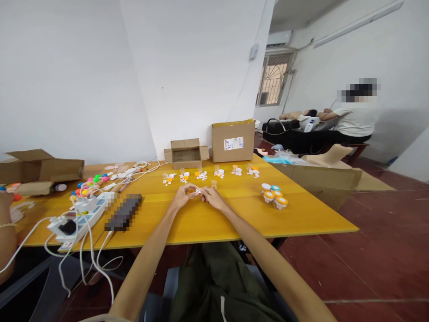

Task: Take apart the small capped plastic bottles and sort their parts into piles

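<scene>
Both my hands meet above the middle of the yellow table (201,223). Between them is a small round white disc with dark holes (198,191). My left hand (185,196) pinches it from the left, and my right hand (211,197) has its fingers closed at its right edge. Just behind my right hand stands a small clear cup (214,184). Farther back, a row of little piles of white and orange pieces (201,175) runs across the table, with clear cups beside them. To the right sits a cluster of small clear jars with orange, white and teal lids (275,196).
On the left lie a power strip (85,221) with tangled white cables, a dark phone (124,212) and colourful balls (97,179). Cardboard boxes (233,142) stand at the back. Another person's arm (6,232) shows at far left; a seated person (357,118) is at far right.
</scene>
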`<act>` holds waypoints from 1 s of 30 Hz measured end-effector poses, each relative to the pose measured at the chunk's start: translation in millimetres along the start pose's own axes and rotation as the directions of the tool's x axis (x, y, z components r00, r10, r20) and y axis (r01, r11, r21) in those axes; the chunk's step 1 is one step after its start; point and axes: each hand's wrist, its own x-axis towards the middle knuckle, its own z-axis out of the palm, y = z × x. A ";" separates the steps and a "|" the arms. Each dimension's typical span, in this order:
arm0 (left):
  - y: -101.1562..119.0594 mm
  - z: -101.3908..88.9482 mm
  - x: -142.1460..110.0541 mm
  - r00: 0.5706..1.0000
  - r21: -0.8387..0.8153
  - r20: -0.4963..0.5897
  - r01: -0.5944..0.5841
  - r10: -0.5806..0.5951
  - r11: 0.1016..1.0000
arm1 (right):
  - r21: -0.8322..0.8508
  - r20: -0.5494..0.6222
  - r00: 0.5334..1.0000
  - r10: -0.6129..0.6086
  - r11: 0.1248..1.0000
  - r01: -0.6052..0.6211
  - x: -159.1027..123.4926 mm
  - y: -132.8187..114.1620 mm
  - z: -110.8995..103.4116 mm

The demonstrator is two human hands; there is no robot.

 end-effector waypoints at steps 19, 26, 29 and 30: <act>2.6 0.6 -0.1 1.000 -0.005 0.008 0.009 -0.009 1.000 | -0.006 -0.010 1.000 0.010 1.000 -0.010 0.2 -3.0 0.3; 0.6 0.4 0.1 1.000 -0.006 0.015 0.024 -0.023 1.000 | -0.006 0.005 1.000 0.017 1.000 -0.017 -0.5 -2.9 -0.7; 0.3 0.2 0.5 1.000 -0.003 0.018 0.026 -0.026 1.000 | -0.005 0.009 1.000 0.020 1.000 -0.020 -0.9 -3.2 -0.8; 0.3 0.3 0.7 1.000 -0.002 0.018 0.025 -0.025 1.000 | -0.005 0.009 1.000 0.022 1.000 -0.022 -1.0 -3.3 -0.7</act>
